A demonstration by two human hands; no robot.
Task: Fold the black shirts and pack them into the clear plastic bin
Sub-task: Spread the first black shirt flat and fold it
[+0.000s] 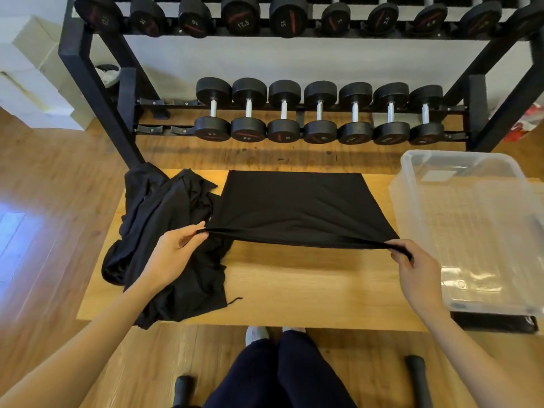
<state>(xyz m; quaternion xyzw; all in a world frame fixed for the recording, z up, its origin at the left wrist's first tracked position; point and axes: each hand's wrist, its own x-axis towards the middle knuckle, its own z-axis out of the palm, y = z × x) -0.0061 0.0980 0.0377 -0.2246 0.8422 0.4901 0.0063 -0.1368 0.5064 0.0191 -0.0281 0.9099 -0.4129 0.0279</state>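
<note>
While the near edge of the black shirt (294,207) is lifted off the table (309,293), the fold will likely come out clean if both corners travel level and taut toward the far edge, then get smoothed flat. Left hand (176,248) pinches the shirt's left corner between thumb and fingertips; right hand (412,260) curls round its right corner. Left of the shirt lies a heap of unfolded black shirts (167,240); right of it stands the clear plastic bin (406,201), holding no shirts.
</note>
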